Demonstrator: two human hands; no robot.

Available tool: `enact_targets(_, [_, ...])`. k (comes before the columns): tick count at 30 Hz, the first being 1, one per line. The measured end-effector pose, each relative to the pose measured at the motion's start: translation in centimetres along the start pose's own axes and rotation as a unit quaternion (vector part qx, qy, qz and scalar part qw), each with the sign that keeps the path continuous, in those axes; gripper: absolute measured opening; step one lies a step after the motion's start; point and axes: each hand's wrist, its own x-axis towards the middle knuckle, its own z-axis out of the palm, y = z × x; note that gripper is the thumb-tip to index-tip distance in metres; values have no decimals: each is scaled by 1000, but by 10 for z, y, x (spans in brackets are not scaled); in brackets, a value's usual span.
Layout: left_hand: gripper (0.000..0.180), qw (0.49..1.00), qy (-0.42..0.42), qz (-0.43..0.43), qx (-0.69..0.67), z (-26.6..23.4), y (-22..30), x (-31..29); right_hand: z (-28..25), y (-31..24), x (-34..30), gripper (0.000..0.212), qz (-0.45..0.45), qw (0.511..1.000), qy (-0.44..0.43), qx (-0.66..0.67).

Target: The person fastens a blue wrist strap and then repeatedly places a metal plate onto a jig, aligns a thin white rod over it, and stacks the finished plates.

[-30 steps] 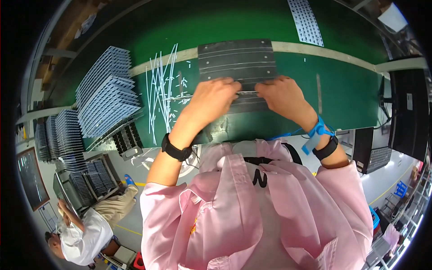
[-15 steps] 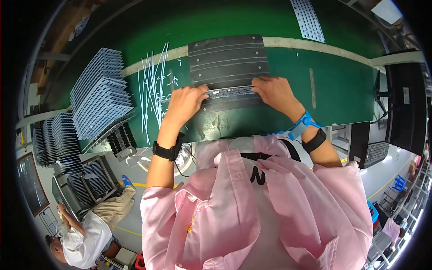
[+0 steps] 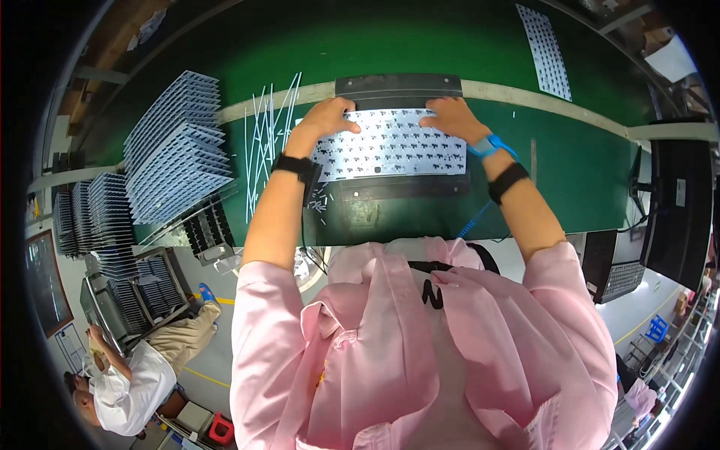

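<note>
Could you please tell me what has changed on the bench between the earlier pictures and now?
A pale perforated metal plate now lies on the dark fixture; earlier only dark strips showed there. The left hand and right hand have spread apart and press on its far edge. The stacked plates and thin strips stayed put.

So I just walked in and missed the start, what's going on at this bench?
A person in a pink coat presses both hands on a pale perforated metal plate lying on a dark fixture on the green bench. The left hand and right hand rest on its far corners. Stacks of similar plates and thin strips lie to the left.
</note>
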Motion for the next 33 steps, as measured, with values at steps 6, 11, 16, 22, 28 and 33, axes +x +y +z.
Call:
enact_targets(6, [28, 969, 209, 121, 53, 11, 46, -71, -78, -64, -36, 19, 85, 994, -22, 69])
enact_targets(11, [22, 972, 199, 107, 66, 20, 72, -88, -89, -72, -54, 13, 51, 998, 12, 44])
enact_targets(16, [20, 968, 198, 129, 84, 29, 83, -88, -100, -75, -71, 14, 52, 998, 18, 27])
enact_targets(22, [23, 959, 193, 200, 54, 26, 67, -59, -80, -63, -77, 16, 65, 994, 85, -4])
enact_targets(28, [36, 989, 45, 139, -18, 20, 23, 19, -33, -1, -31, 21, 157, 985, -14, 71])
enact_targets(33, [39, 992, 92, 84, 18, -16, 63, -34, -87, -20, -21, 24, 198, 972, -95, 87])
